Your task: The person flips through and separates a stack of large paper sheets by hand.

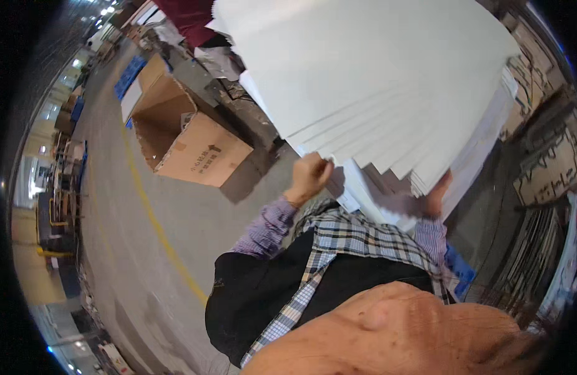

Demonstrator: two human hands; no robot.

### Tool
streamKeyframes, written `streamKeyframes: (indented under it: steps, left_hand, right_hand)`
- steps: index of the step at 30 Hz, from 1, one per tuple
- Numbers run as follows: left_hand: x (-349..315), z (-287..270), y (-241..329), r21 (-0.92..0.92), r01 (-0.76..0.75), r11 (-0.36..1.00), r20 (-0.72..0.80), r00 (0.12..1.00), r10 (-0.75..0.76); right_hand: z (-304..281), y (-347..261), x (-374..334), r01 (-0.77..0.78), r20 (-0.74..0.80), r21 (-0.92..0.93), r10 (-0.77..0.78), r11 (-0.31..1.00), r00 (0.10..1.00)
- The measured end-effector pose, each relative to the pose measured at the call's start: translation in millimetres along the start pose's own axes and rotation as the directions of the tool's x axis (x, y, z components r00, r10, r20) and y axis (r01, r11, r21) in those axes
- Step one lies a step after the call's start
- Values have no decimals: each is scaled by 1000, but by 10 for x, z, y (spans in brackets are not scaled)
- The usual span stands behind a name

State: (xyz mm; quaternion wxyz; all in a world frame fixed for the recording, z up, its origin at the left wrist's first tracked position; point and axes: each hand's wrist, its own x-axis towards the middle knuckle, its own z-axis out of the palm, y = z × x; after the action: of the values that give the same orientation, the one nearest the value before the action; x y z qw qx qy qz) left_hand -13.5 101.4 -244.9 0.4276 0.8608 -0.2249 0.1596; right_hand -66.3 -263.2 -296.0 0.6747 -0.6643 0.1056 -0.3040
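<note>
Left hand (310,178) is curled at the near edge of fanned white sheets (382,69) — whether it pinches one, I cannot tell. Right hand (437,195) is at their near right corner, its grip unclear. The sheets lie ahead — right of an open carton (229,156).

Sheets (376,75) lie fanned atop a paper pile (479,156) before the person, the left fingers (324,165) at the near edge and the right fingers (445,182) farther right along it; to the left, a box (204,153) stands on the floor (123,250) between the sheets and a floor line (152,215), with boards (548,172) off to the right
</note>
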Motion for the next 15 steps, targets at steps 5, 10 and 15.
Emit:
streamKeyframes:
  steps: [5, 10, 15]
  left_hand:
    - [-103, 462, 130, 70, -102, 992, -47, 993, 106]
    - [-148, 378, 100, 21, -45, 999, -17, 999, 45]
    - [-102, 410, 128, 55, -62, 997, -25, 998, 63]
  right_hand:
    - [60, 101, -127, 101, -17, -35, -101, 994, 995]
    - [72, 31, -160, 255, 38, -155, -252, 954, 967]
    - [4, 135, -131, 145, 15, -131, -144, 981, 989]
